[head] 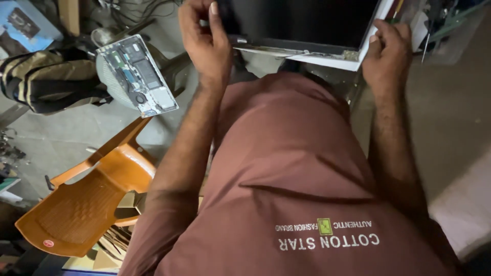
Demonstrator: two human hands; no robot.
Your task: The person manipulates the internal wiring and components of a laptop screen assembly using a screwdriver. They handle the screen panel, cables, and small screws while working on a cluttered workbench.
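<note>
While a grey concrete floor (450, 102) spreads below, cluttered with an orange chair (82, 204), a striped bag (46, 76) and an opened laptop base (138, 74), the screen panel (307, 25) lies ahead, long axis left to right. Left hand (204, 41) pinches its left edge; right hand (386, 53) clasps its right corner.

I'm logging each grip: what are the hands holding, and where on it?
Both hold a laptop screen panel: left hand at its left edge, right hand at its lower right corner.
</note>
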